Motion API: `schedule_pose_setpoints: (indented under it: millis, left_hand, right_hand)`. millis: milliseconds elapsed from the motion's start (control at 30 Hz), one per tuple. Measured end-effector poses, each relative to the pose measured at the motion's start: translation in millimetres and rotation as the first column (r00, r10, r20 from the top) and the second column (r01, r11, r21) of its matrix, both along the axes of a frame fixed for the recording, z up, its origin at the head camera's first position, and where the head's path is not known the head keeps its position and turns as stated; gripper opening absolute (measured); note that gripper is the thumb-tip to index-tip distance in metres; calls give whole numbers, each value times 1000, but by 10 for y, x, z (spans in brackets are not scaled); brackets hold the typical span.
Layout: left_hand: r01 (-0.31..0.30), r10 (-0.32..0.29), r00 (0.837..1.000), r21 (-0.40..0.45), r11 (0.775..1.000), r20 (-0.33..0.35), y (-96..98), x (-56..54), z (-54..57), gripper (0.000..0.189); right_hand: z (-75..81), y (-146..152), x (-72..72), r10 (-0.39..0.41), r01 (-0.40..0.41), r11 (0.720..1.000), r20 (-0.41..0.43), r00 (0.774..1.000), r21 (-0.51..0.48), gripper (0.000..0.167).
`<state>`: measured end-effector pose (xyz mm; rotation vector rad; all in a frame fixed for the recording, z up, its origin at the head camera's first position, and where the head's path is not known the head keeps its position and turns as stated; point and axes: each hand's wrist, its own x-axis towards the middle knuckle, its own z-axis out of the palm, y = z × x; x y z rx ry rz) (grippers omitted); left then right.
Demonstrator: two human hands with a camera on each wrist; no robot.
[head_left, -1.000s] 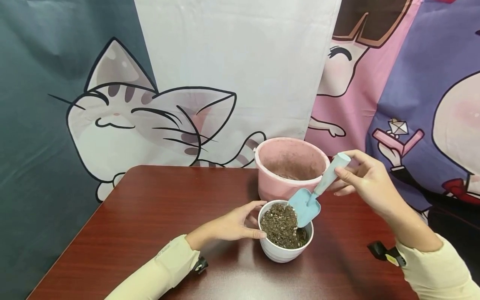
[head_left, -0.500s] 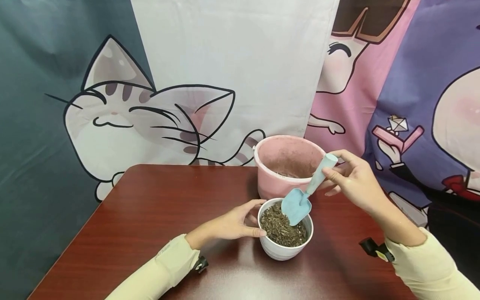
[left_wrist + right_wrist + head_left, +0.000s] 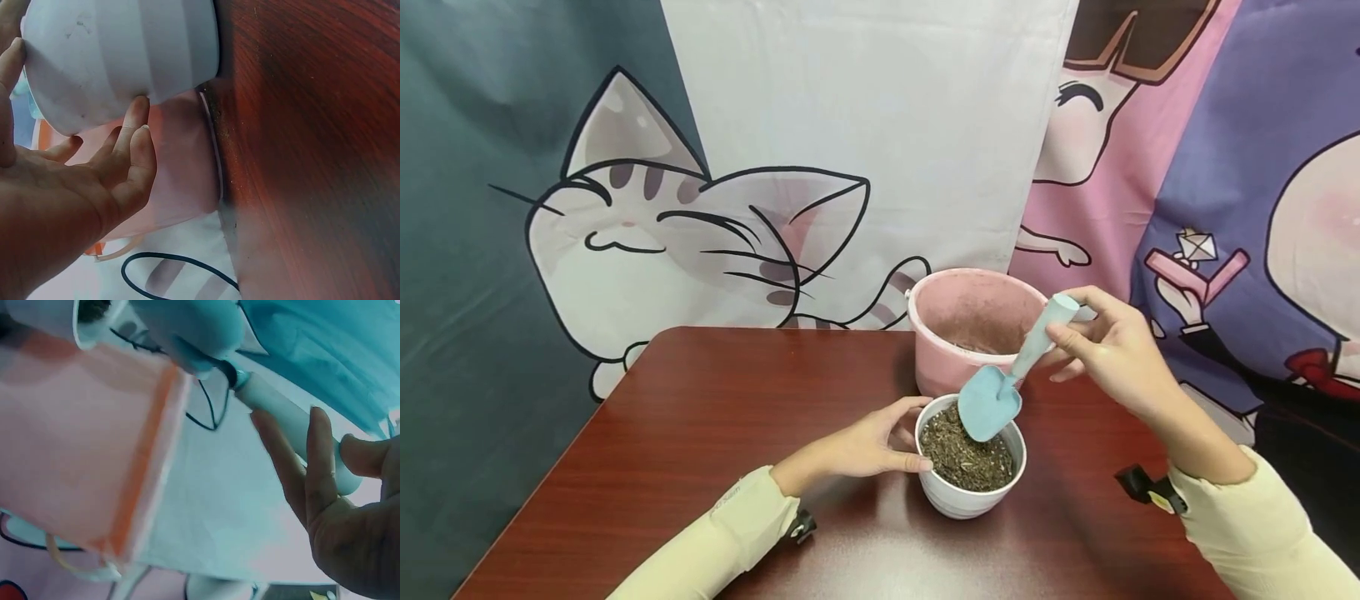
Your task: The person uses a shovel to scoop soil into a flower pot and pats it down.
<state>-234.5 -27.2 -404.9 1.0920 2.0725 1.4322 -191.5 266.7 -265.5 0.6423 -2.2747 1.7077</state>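
A white flower pot (image 3: 962,504) with dark soil (image 3: 966,462) inside stands on the table. My left hand (image 3: 874,442) holds its left side, thumb towards the near rim and fingers around the back; the left wrist view shows fingertips against the pot's ribbed wall. With thumb and fingers my right hand (image 3: 1108,350) grips the pale handle of a light blue trowel (image 3: 988,404). Its blade points down over the soil at the back of the pot, and I cannot tell whether the tip touches it. In the right wrist view the trowel's handle (image 3: 281,419) slants between the fingers.
Directly behind the pot stands a pink bucket (image 3: 951,375), its inner wall smeared with soil. The reddish-brown table (image 3: 760,392) extends to the left. A cartoon-printed cloth (image 3: 865,100) hangs behind the table. A black device sits on each wrist.
The trowel has moved left and then slightly up over the pot with the right hand. The heaped soil now lies flatter. My left hand keeps its hold on the pot.
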Motion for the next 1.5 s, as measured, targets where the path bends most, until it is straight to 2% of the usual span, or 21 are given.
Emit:
schedule_pose_setpoints:
  millis: [167,300,433,500,667,767,867,1033,1133,1200,1267,1500]
  left_hand:
    - [-10,10,1000,2,1000,12,-20,6,-7,75]
    - [-4,4,1000,15,1000,4,-25,-1,3,75]
    - [-14,14,1000,17,1000,-3,-30,-13,7,76]
    - [-19,19,1000,11,1000,-5,-30,-16,8,78]
    - [-43,43,999,-5,999,-23,-49,-43,57,88]
    - [-97,97,994,3,995,-50,-79,-84,135,90]
    - [-191,194,977,37,981,-91,-88,-136,236,84]
    - [-361,373,919,103,927,-130,-12,-222,362,72]
    - [-427,440,889,117,897,-125,61,-265,389,68]
    - [-454,466,877,114,883,-114,116,-292,398,68]
    - [-477,487,868,111,872,-94,175,-322,408,67]
    - [-533,539,842,153,832,0,331,-439,439,63]
  right_hand:
    - [-61,-109,-27,42,-44,998,48,998,51,17]
    - [-51,-121,-30,54,-54,999,44,998,5,17]
    - [-55,-152,-48,110,-111,994,68,992,13,14]
    - [-39,-146,-51,114,-115,993,68,991,9,15]
    - [99,-58,-81,108,-105,988,20,994,-116,23]
    - [207,-7,-141,128,-120,971,22,992,-207,23]
    - [312,39,-239,137,-121,945,30,990,-302,20]
    - [463,114,-478,132,-83,897,85,988,-435,16]
    - [502,139,-633,140,-45,873,162,977,-485,12]
    - [504,147,-724,147,-24,861,204,968,-507,11]
    - [491,151,-806,131,2,863,228,965,-505,9]
    - [337,137,-1174,-37,143,896,249,968,-420,8]
